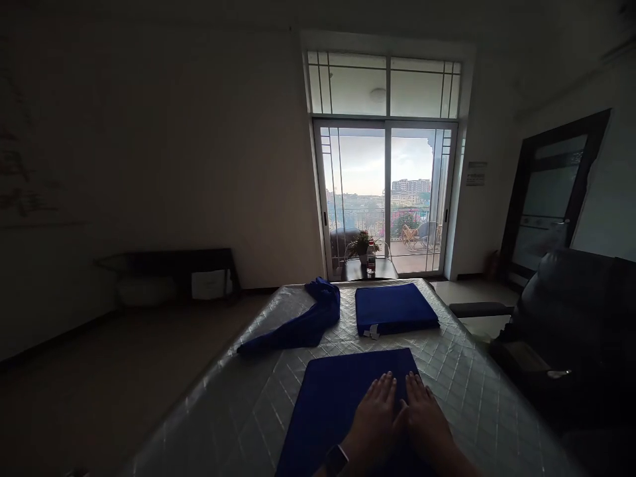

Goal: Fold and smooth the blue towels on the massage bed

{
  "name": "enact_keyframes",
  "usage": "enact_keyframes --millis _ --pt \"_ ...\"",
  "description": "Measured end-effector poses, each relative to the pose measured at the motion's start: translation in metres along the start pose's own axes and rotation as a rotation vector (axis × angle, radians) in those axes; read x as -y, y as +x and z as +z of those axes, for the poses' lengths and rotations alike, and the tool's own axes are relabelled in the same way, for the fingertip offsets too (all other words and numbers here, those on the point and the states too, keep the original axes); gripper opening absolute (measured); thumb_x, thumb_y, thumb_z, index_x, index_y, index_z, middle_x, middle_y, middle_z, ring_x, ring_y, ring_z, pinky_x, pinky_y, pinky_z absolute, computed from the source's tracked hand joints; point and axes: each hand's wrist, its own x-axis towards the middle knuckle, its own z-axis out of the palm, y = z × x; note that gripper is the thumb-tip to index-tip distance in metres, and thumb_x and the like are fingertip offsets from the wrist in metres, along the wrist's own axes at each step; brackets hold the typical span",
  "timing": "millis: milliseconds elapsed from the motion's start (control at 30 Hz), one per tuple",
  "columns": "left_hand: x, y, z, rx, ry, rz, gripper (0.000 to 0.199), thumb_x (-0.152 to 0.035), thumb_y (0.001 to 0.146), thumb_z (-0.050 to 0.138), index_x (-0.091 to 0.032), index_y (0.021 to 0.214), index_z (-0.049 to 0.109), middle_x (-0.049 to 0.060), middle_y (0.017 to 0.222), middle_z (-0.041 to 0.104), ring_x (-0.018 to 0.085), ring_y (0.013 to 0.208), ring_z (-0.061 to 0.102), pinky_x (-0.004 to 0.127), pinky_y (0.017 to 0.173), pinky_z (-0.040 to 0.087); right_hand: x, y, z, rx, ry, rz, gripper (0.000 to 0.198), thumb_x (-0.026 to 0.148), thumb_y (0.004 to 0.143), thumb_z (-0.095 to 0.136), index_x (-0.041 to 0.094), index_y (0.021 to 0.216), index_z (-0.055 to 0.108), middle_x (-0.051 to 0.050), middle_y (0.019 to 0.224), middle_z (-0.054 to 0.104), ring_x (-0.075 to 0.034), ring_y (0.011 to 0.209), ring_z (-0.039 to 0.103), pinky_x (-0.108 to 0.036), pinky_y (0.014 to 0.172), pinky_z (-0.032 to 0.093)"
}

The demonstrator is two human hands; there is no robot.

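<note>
Both left hand [375, 412] and right hand [426, 416] lie palm-down, fingers straight, gripping nothing, on the folded blue cloth [332, 401] toward the quilted tabletop's [477, 377] near edge; most visible fabric spreads leftward, nearer the left hand.

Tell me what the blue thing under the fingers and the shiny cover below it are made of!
The blue thing seems to be matte cloth: it barely shines, and a similar blue piece nearby drapes in soft folds. The cover could be plastic or coated fabric: it gleams silvery and has a criss-cross pattern, but I can't tell which.
</note>
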Motion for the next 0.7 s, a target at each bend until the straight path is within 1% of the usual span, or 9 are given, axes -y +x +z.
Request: enact_keyframes --millis 33,100,133,200,300,433,533,600,700 --pt "-0.009 0.006 0.004 0.019 -0.041 0.007 0.067 -0.056 0.110 0.023 -0.015 0.160 0.042 0.014 0.165 0.042 0.027 0.154 0.038 0.047 0.126 0.037 -0.001 0.000 0.000 0.002 -0.010 -0.020 0.062 0.033 0.103 0.029 0.013 0.161 0.039 -0.010 0.170 0.026 -0.025 0.160 0.019 -0.045 0.130 0.021" --pt "-0.015 0.014 0.010 0.052 -0.091 -0.001 0.067 -0.055 0.110 0.022 -0.013 0.160 0.040 0.016 0.165 0.041 0.028 0.155 0.035 0.049 0.127 0.035 -0.003 0.001 0.002 -0.008 -0.034 -0.037 0.061 0.028 0.102 0.029 0.016 0.160 0.041 -0.007 0.170 0.027 -0.025 0.160 0.019 -0.045 0.130 0.022" --pt "-0.014 0.015 0.012 0.060 -0.098 -0.015 0.067 -0.054 0.110 0.021 -0.013 0.160 0.040 0.016 0.165 0.041 0.028 0.155 0.035 0.051 0.127 0.035 -0.003 0.001 0.003 -0.019 -0.043 -0.033 0.061 0.027 0.101 0.028 0.016 0.160 0.041 -0.007 0.170 0.027 -0.025 0.159 0.020 -0.045 0.130 0.023" --pt "-0.004 0.011 0.012 0.066 -0.091 -0.045 0.065 -0.052 0.111 0.021 -0.014 0.160 0.040 0.015 0.165 0.041 0.028 0.155 0.034 0.051 0.127 0.035 -0.004 0.002 0.006 -0.041 -0.042 -0.012 0.062 0.029 0.101 0.028 0.011 0.160 0.040 -0.010 0.169 0.027 -0.025 0.159 0.022 -0.046 0.129 0.024" --pt "0.024 -0.007 0.002 0.088 -0.037 -0.122 0.068 -0.054 0.110 0.022 -0.013 0.161 0.038 0.014 0.167 0.037 0.028 0.156 0.031 0.051 0.128 0.033 -0.003 0.003 0.007 -0.049 -0.007 0.007 0.065 0.034 0.102 0.028 0.006 0.160 0.037 -0.013 0.168 0.027 -0.026 0.159 0.022 -0.047 0.129 0.024" --pt "0.075 -0.046 -0.024 0.141 0.027 -0.343 0.075 -0.061 0.107 0.022 -0.012 0.163 0.034 0.013 0.170 0.030 0.029 0.158 0.026 0.051 0.130 0.028 -0.001 0.002 0.003 -0.021 0.031 0.027 0.067 0.035 0.103 0.025 0.003 0.162 0.028 -0.014 0.170 0.022 -0.025 0.159 0.018 -0.046 0.130 0.022" --pt "0.109 -0.078 -0.037 0.131 0.033 -0.474 0.079 -0.065 0.106 0.024 -0.011 0.163 0.031 0.013 0.171 0.025 0.029 0.159 0.023 0.052 0.130 0.025 0.000 0.001 0.001 0.003 0.034 0.027 0.067 0.035 0.104 0.023 0.002 0.162 0.026 -0.013 0.171 0.020 -0.024 0.160 0.016 -0.046 0.131 0.020" --pt "0.124 -0.096 -0.041 0.088 0.033 -0.513 0.080 -0.066 0.106 0.026 -0.012 0.164 0.030 0.013 0.171 0.024 0.030 0.159 0.024 0.052 0.129 0.029 0.000 0.001 0.001 -0.004 0.034 0.024 0.068 0.037 0.104 0.024 0.003 0.162 0.027 -0.013 0.171 0.021 -0.024 0.160 0.016 -0.046 0.131 0.019" --pt "0.131 -0.108 -0.041 0.042 0.047 -0.516 0.078 -0.065 0.106 0.028 -0.014 0.164 0.030 0.012 0.171 0.025 0.030 0.158 0.027 0.051 0.127 0.033 -0.001 0.001 0.003 -0.023 0.038 0.024 0.067 0.037 0.103 0.025 0.004 0.162 0.030 -0.012 0.171 0.022 -0.024 0.160 0.016 -0.047 0.131 0.019"
